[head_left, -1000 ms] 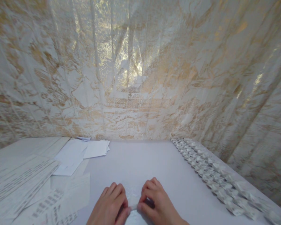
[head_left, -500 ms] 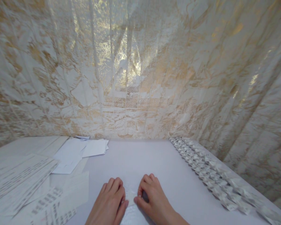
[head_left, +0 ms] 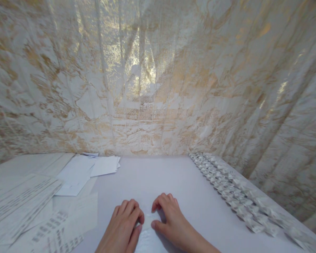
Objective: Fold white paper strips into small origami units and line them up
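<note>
Between my hands lies a small whitish strip (head_left: 147,222), paper-like. Below it a shiny, wrinkled patch (head_left: 147,242) shows near the bottom edge; I cannot tell whether both are one piece. My left hand (head_left: 124,223) rests at the strip's left end, fingers curled down and thumb close to the index finger, seemingly pinching that end. At the right end is my right hand (head_left: 171,218), with thumb and index finger apart in a curve; its thumb tip is beside the strip.
Several printed sheets (head_left: 18,203) overlap on the left of the white table (head_left: 147,175). Behind them lie plain white papers (head_left: 75,175) and a small stack of slips (head_left: 104,166). Rows of folded paper pieces (head_left: 237,196) run along the right. A gold-patterned curtain (head_left: 158,88) hangs around the table.
My right thumb and index finger have spread apart from a closer pinch, and the hand has tilted slightly. My left hand stays nearly in place on the strip. The view has shifted slightly.
</note>
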### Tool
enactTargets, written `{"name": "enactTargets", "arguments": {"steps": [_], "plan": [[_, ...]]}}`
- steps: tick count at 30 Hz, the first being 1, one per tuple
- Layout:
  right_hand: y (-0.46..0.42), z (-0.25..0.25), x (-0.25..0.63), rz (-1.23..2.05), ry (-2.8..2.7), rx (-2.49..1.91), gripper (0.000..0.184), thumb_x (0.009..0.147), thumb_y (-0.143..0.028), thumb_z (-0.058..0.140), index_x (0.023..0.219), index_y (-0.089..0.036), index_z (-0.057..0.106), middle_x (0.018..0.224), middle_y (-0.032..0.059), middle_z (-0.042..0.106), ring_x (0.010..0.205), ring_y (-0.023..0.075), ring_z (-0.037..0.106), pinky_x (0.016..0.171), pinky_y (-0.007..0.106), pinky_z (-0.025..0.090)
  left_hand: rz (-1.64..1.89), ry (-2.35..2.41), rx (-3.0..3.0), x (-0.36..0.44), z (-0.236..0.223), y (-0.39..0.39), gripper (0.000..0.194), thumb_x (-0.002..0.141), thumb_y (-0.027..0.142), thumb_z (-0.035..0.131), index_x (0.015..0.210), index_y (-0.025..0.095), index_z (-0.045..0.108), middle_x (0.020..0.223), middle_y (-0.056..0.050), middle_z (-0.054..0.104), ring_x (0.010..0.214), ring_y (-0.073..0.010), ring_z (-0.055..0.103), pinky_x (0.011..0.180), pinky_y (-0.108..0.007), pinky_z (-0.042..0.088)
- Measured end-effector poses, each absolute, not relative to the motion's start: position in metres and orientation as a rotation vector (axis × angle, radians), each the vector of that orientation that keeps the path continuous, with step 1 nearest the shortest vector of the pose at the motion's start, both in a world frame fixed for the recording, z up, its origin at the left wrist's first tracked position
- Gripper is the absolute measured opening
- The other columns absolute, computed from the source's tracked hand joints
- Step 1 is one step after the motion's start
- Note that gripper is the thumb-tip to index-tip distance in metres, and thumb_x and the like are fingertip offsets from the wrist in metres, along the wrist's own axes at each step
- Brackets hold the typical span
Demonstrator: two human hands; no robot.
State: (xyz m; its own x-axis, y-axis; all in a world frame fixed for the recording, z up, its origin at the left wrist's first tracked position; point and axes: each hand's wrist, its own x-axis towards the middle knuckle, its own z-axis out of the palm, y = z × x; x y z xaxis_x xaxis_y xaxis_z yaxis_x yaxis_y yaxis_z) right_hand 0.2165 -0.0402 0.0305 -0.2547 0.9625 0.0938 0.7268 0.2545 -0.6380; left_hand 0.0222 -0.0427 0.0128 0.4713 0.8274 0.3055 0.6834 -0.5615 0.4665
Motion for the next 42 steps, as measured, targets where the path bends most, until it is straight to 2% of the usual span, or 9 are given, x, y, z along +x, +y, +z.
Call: {"name": "enactTargets", "arguments": {"steps": [5,9,14,20,22,25,30,37,42], "plan": [[-0.034,0.034,0.229,0.790,-2.071,-1.475,0.038,0.062,0.002,0.054,0.090,-0.024,0.060,0.097,0.0008,0.061,0.103,0.0234,0.054,0.101,0.042,0.034,0.640,1.311,2.475,0.017,0.021,-0.045,0.028,0.075,0.004,0.051,0.090,0.025,0.062,0.100,-0.001,0.063,0.097,-0.0247,0.054,0.084,-0.040,0.040],[-0.034,0.030,0.231,0.828,-2.034,-1.334,0.033,0.066,0.002,0.052,0.085,-0.022,0.062,0.094,0.0004,0.062,0.102,0.0219,0.058,0.110,0.045,0.025,0.573,1.358,2.559,0.020,0.018,-0.045,0.020,0.074,0.010,0.062,0.088,0.024,0.066,0.099,-0.002,0.068,0.099,-0.0266,0.055,0.086,-0.042,0.040],[-0.037,0.021,0.222,0.771,-2.120,-1.231,0.030,0.070,0.001,0.061,0.091,-0.020,0.066,0.096,0.0026,0.063,0.100,0.0216,0.057,0.097,0.035,0.038,0.505,1.383,2.766,0.026,0.013,-0.043,0.010,0.080,0.014,0.068,0.085,0.023,0.067,0.100,-0.002,0.072,0.101,-0.0276,0.057,0.089,-0.044,0.040],[-0.038,0.015,0.217,0.669,-2.192,-1.270,0.032,0.070,0.003,0.066,0.092,-0.019,0.070,0.096,0.0033,0.065,0.098,0.0210,0.059,0.092,0.032,0.042,0.506,1.310,2.976,0.023,0.014,-0.039,0.017,0.090,0.009,0.058,0.085,0.023,0.067,0.094,0.000,0.074,0.094,-0.0234,0.062,0.092,-0.044,0.039],[-0.038,0.013,0.217,0.650,-2.212,-1.267,0.031,0.070,0.003,0.067,0.093,-0.018,0.072,0.097,0.0045,0.066,0.098,0.0213,0.061,0.092,0.032,0.043,0.529,1.270,2.986,0.020,0.013,-0.037,0.013,0.088,0.012,0.062,0.086,0.024,0.067,0.093,0.001,0.074,0.092,-0.0220,0.063,0.092,-0.042,0.039],[-0.036,0.009,0.217,0.617,-2.244,-1.244,0.032,0.071,0.003,0.067,0.094,-0.017,0.073,0.097,0.0061,0.068,0.097,0.0215,0.062,0.089,0.030,0.044,0.648,1.214,3.016,0.018,0.009,-0.032,0.008,0.084,0.018,0.070,0.085,0.024,0.065,0.090,0.003,0.073,0.089,-0.0203,0.062,0.092,-0.039,0.037],[-0.032,-0.001,0.218,0.560,-2.305,-1.212,0.033,0.070,0.001,0.068,0.097,-0.018,0.075,0.098,0.0074,0.069,0.096,0.0231,0.063,0.088,0.031,0.046,1.179,1.146,3.036,0.023,-0.004,-0.023,0.015,0.079,0.020,0.074,0.071,0.024,0.061,0.073,0.007,0.067,0.077,-0.0181,0.057,0.090,-0.035,0.033],[-0.029,-0.007,0.219,0.419,-2.316,-1.154,0.024,0.073,-0.005,0.073,0.093,-0.019,0.073,0.092,0.0055,0.071,0.088,0.0219,0.065,0.081,0.029,0.048,1.378,1.015,3.069,0.026,-0.005,-0.020,0.034,0.098,0.017,0.046,0.067,0.023,0.060,0.067,0.004,0.063,0.073,-0.0179,0.055,0.087,-0.035,0.035],[-0.029,-0.019,0.215,0.145,-2.326,-1.019,0.017,0.074,-0.009,0.070,0.086,-0.021,0.066,0.086,0.0018,0.069,0.075,0.0168,0.064,0.064,0.023,0.045,1.505,1.001,3.122,0.030,0.001,-0.022,0.048,0.105,0.018,0.033,0.067,0.022,0.061,0.068,0.002,0.065,0.078,-0.0177,0.060,0.090,-0.036,0.038]]}}
